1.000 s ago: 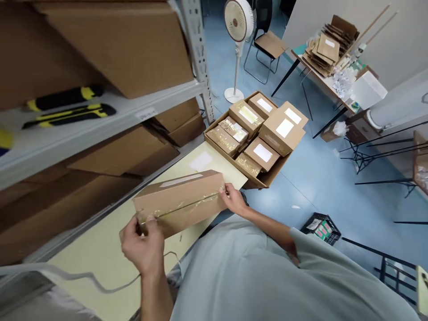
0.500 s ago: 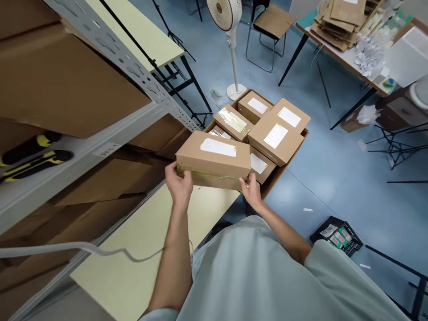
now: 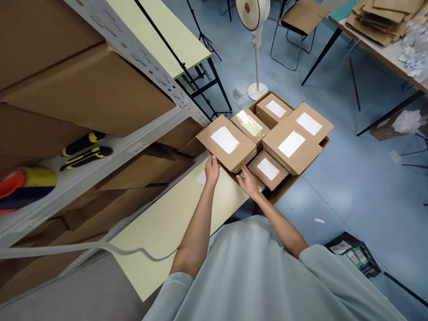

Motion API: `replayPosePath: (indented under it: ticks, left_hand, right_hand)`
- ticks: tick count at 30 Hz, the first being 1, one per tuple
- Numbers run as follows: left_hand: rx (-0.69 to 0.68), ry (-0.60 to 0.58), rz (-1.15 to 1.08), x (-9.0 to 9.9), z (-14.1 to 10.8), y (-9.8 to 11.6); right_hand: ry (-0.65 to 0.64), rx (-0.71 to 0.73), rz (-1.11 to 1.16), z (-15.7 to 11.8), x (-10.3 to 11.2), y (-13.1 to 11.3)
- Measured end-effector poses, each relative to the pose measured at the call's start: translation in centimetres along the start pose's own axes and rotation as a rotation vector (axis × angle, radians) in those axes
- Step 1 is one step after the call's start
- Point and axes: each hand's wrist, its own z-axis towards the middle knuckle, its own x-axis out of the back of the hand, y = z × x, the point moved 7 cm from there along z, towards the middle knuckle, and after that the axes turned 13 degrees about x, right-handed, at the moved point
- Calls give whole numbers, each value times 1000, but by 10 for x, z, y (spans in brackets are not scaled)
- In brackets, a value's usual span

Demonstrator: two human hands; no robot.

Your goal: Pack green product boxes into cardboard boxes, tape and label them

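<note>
A taped cardboard box [image 3: 214, 129] with a white label lies at the near left of a large open carton [image 3: 284, 189], on top of other boxes. My left hand [image 3: 211, 170] grips its near left edge, with the fingertips partly hidden. At its near right corner, my right hand [image 3: 249, 183] touches with fingers stretched out. Beside it sit a shiny-taped box [image 3: 241, 122], a small labelled box [image 3: 262, 178] and a box [image 3: 267, 118] at the back. Two overlapping labelled boxes [image 3: 284, 160] lie on the right side.
Shelving [image 3: 150, 133] with cartons and yellow-black cutters [image 3: 87, 156] stands to the left. A pale yellow tabletop [image 3: 160, 223] lies beneath my left arm. Behind are a white fan [image 3: 257, 44] and a chair [image 3: 302, 20]. A black crate [image 3: 369, 263] rests on the floor.
The box has moved forward, turned, and come down onto the other boxes. My right hand's grip has loosened to outstretched fingers. The view has shifted left.
</note>
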Motion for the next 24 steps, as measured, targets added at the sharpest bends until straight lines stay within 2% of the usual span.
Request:
replayPosePath:
  ticks: [2, 5, 8, 11, 15, 18, 21, 24]
  left_hand:
    - [68, 8, -59, -2, -21, -16]
    - [140, -19, -195, 6, -55, -38]
    - [163, -40, -234, 23, -91, -61]
    - [179, -44, -239, 42, -128, -90]
    - [224, 22, -247, 71, -168, -128]
    - [240, 113, -296, 96, -189, -146]
    - [241, 195, -379, 122, -208, -157]
    - [231, 288, -482, 148, -232, -170]
  right_hand:
    - [15, -23, -2, 0, 11, 6]
    - [26, -64, -2, -1, 30, 13]
    - [-25, -62, -2, -8, 40, 15]
    - [-87, -55, 11, -21, 38, 13]
    - [-168, -22, 41, -39, 20, -2]
    - [-241, 27, 65, -48, -1, -23]
    - [-314, 109, 101, -49, -25, -54]
    - [-389, 223, 132, -48, -51, -94]
